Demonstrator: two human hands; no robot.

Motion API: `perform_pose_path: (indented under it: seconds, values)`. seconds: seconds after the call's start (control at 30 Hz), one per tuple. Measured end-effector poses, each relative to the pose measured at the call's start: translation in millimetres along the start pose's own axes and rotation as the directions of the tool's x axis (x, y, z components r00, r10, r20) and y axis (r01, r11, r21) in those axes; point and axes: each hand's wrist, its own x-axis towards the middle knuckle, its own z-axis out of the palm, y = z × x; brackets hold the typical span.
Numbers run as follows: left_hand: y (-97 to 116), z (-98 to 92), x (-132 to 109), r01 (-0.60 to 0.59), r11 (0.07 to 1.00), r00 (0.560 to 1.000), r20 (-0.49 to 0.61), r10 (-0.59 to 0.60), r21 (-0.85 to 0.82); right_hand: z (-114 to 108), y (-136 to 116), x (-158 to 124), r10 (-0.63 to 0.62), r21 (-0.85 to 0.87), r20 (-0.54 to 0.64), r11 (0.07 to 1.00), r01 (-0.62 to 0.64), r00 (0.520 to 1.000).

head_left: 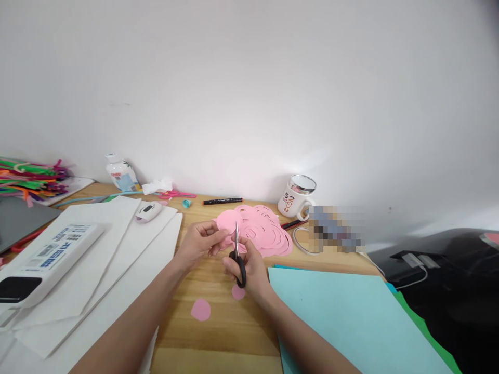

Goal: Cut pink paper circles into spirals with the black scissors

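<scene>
Between thumb and fingers, my left hand point(202, 239) pinches a round piece of pink paper point(227, 220). My right hand point(251, 267) grips scissors point(240, 267) with black handles, their metal blades pointing up at the right edge of that piece. Whether the blades have paper between them is hard to see. Just behind both hands lies a heap of pink paper with curved cuts point(268, 231). Two small pink paper discs rest on the wooden table nearer to me, a larger one point(201, 309) and a smaller one point(238, 292), the latter just below my right hand.
White sheets point(117, 291) carrying a white device point(50, 259) cover the left side. Light blue paper point(351, 317) lies at right. Toward the wall stand a mug point(290, 200) and a white bottle point(121, 174), with a black marker point(222, 201) between them. Pink scissors point(177, 194) lie behind.
</scene>
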Motion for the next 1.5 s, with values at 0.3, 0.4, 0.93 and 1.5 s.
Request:
perform_pose_path:
  seconds: [0.3, 0.4, 0.93, 1.5]
  values:
    - [-4, -2.0, -2, 0.03, 0.997, 0.996, 0.081, -0.035, 0.073, -1, -2, 1, -0.073, 0.018, 0.019, 0.997, 0.073, 0.997]
    - [-3, -2.9, -2, 0.021, 0.997, 0.997, 0.075, -0.027, 0.079, -1, -5, 2, -0.065, 0.047, 0.013, 0.997, 0.064, 0.998]
    - [-3, -4.9, 1, -0.024, 0.997, 1.0, 0.021, 0.022, 0.076, -2, -1, 2, -0.014, -0.016, -0.013, 1.0, 0.013, 1.0]
    - [-5, 0.1, -3, -0.025, 0.99, 0.999, 0.041, 0.02, 0.142, 3, 6, 2, -0.058, 0.0, 0.022, 0.998, 0.058, 0.998]
